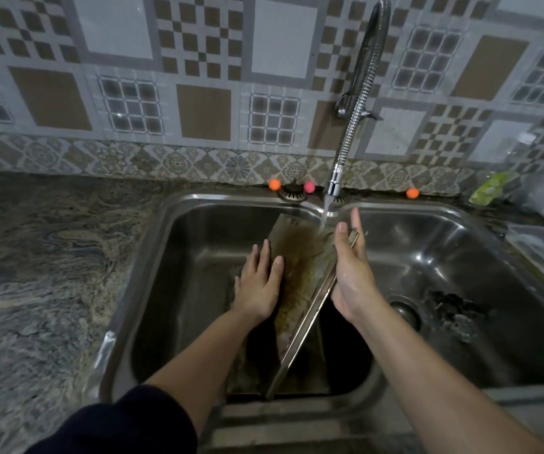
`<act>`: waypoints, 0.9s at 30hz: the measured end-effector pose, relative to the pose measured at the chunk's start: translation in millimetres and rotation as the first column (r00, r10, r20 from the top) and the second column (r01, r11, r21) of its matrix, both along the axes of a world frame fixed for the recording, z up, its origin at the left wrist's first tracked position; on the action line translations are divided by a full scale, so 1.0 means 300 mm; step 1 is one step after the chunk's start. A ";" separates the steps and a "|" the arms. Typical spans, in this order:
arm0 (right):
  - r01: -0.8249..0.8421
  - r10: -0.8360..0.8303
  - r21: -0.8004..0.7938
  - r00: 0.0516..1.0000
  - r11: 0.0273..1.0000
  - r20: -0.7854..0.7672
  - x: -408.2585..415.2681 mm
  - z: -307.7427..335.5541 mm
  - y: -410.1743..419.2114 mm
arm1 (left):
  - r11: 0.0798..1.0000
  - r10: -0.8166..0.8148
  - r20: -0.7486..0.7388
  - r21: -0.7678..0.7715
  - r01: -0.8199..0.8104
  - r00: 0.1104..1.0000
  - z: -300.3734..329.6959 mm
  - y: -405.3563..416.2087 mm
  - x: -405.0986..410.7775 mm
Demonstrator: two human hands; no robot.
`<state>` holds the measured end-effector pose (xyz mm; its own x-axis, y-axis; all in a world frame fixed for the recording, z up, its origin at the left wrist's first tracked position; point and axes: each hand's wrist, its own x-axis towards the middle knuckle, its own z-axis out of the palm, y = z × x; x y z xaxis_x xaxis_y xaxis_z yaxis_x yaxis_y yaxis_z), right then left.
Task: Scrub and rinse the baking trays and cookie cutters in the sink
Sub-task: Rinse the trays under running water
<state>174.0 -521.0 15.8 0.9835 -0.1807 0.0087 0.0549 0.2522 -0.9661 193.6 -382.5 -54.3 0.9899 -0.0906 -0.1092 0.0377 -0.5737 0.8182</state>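
Left hand [259,286] flat on tilted tray [300,267], grip open; right hand [350,276] grips rim; tray base hidden.

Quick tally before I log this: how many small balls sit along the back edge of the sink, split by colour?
Orange balls: 2
Pink ball: 1
Total: 3, all on the ledge behind the sink.
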 end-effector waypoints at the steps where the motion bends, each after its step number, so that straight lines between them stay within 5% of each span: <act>1: 0.015 -0.015 -0.001 1.000 1.000 0.006 -0.001 -0.003 -0.005 | 1.000 -0.015 0.007 0.022 0.015 1.000 -0.004 -0.003 -0.022; 9: 0.213 -0.211 0.066 0.977 0.975 -0.040 0.027 0.040 -0.043 | 0.952 -0.307 0.073 0.027 0.306 0.949 0.028 0.001 -0.150; 13: 0.306 -0.298 0.130 0.951 0.943 -0.077 0.054 0.092 -0.064 | 0.873 -0.431 0.332 0.387 0.295 0.839 0.062 -0.004 -0.167; 17: 0.322 -0.323 0.181 0.946 0.929 -0.025 0.052 0.139 -0.117 | 0.845 -0.492 0.553 0.491 0.214 0.672 0.120 -0.014 -0.156; 23: 0.155 -0.152 -0.140 0.988 0.978 0.032 -0.005 0.210 -0.219 | 0.920 -0.365 0.612 0.352 0.171 0.701 0.246 -0.094 -0.149; 27: 0.379 -0.378 -0.535 0.918 0.755 0.117 -0.069 0.157 -0.324 | 0.960 -0.277 0.733 0.192 0.202 0.621 0.325 -0.185 -0.132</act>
